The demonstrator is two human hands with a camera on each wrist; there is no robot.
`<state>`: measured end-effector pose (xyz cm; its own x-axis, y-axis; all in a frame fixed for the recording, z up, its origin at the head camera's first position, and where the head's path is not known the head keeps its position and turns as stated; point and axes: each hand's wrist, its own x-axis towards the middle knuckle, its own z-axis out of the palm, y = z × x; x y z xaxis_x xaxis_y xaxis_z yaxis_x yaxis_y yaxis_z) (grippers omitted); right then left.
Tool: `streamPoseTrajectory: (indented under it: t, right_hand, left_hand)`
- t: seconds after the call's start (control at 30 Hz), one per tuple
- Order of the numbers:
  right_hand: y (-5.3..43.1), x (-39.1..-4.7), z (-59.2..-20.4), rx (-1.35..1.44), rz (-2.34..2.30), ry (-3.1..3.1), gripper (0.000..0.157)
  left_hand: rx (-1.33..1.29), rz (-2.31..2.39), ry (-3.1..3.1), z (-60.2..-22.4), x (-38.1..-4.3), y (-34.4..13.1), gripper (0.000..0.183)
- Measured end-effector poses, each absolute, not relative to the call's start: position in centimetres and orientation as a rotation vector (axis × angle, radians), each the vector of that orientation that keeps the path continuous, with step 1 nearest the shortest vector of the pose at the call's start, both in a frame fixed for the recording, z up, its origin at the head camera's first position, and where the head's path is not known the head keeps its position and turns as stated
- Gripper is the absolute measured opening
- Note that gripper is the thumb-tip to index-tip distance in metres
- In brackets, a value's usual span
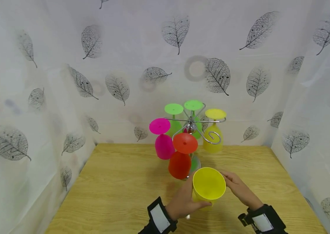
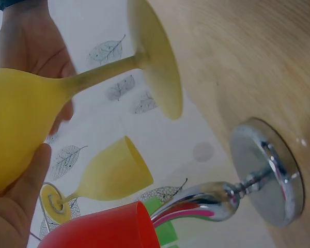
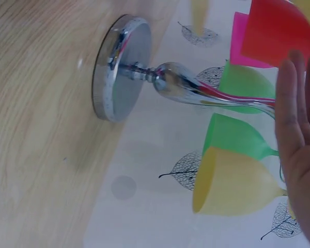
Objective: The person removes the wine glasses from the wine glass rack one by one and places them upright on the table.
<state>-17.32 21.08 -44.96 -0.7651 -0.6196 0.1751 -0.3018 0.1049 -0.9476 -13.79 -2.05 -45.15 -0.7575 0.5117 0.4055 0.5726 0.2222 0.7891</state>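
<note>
A yellow plastic goblet (image 1: 209,186) is held upright over the table, its mouth facing up. My left hand (image 1: 184,202) grips its bowl from the left, with the thumb on the near side. In the left wrist view the goblet's stem and round foot (image 2: 157,62) show free of any fingers. On the other side, my right hand (image 1: 243,191) has its fingertips at or very near the bowl; contact is hard to tell. Its fingers look straight in the right wrist view. Just beyond the hands stands a chrome stemware rack (image 1: 191,123), nearest to the held goblet.
Upside down on the rack's arms hang a red goblet (image 1: 179,164), a magenta one (image 1: 165,147), a yellow one (image 1: 213,140) and green ones (image 1: 174,125). One curled arm (image 1: 214,138) points forward right. The round chrome base (image 3: 121,70) sits on the wooden table (image 1: 115,182). Leaf-patterned cloth (image 1: 135,39) surrounds it.
</note>
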Motion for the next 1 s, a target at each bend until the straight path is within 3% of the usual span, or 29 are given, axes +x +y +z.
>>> streamPoseTrajectory:
  t: [0.13, 0.3, 0.5, 0.7, 0.87, 1.0]
  right_hand:
    - [20.5, -16.7, -44.5, -1.02, -1.823, 2.061, 0.054]
    - [19.3, -15.9, -44.2, -1.166, -1.809, 2.075, 0.089]
    - [18.6, -15.3, -44.0, -1.107, -1.757, 2.261, 0.097]
    - [19.0, -15.2, -43.8, -1.097, -1.797, 2.3, 0.093]
    - [22.2, -16.6, -43.0, -1.047, -1.95, 2.303, 0.085]
    - [25.4, -18.7, -42.3, -0.837, -1.968, 2.518, 0.082]
  left_hand:
    - [-0.99, -1.685, -2.488, -45.2, -13.7, -2.2, 0.079]
    - [-0.973, -1.718, -2.525, -45.3, -13.8, -2.2, 0.081]
    - [-1.006, -1.705, -2.533, -45.3, -13.9, -2.3, 0.082]
    - [-1.058, -1.65, -2.531, -45.7, -14.1, -2.4, 0.08]
    - [-1.013, -1.541, -2.588, -46.1, -13.9, -2.5, 0.083]
    - [-1.063, -1.402, -2.546, -46.5, -13.9, -3.0, 0.069]
